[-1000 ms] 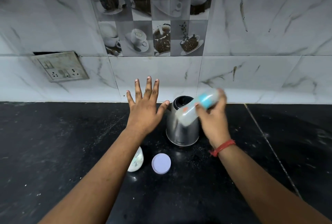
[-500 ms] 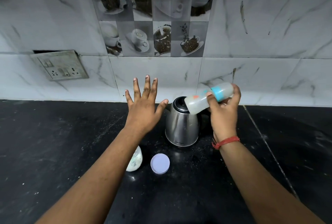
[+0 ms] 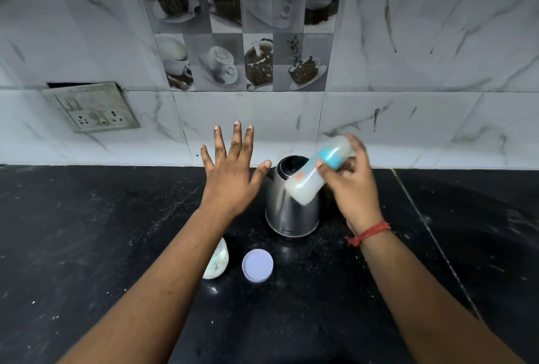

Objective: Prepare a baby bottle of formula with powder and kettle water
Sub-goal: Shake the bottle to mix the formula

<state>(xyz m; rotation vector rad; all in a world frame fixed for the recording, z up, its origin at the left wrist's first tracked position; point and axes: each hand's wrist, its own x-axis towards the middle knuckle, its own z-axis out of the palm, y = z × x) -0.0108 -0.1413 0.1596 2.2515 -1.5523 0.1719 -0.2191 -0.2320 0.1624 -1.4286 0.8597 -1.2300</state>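
My right hand (image 3: pixel 354 188) grips a baby bottle (image 3: pixel 316 172) with a blue ring and milky liquid inside. The bottle is tilted, its base pointing down-left in front of the steel kettle (image 3: pixel 288 209), and it looks motion-blurred. The kettle stands on the black counter (image 3: pixel 87 232) by the wall. My left hand (image 3: pixel 232 177) hovers flat above the counter left of the kettle, fingers spread, holding nothing. A powder jar (image 3: pixel 217 261) sits partly hidden under my left forearm, with its round lilac lid (image 3: pixel 257 265) lying beside it.
A marble-tiled wall with coffee-cup picture tiles rises behind the counter. A tilted socket plate (image 3: pixel 90 106) hangs on the wall at left. White specks are scattered over the counter. A seam (image 3: pixel 431 235) runs diagonally across the counter at right.
The bottle in my right hand swings up and down in front of the kettle, now tilted lower again. My left hand stays spread in the same place.
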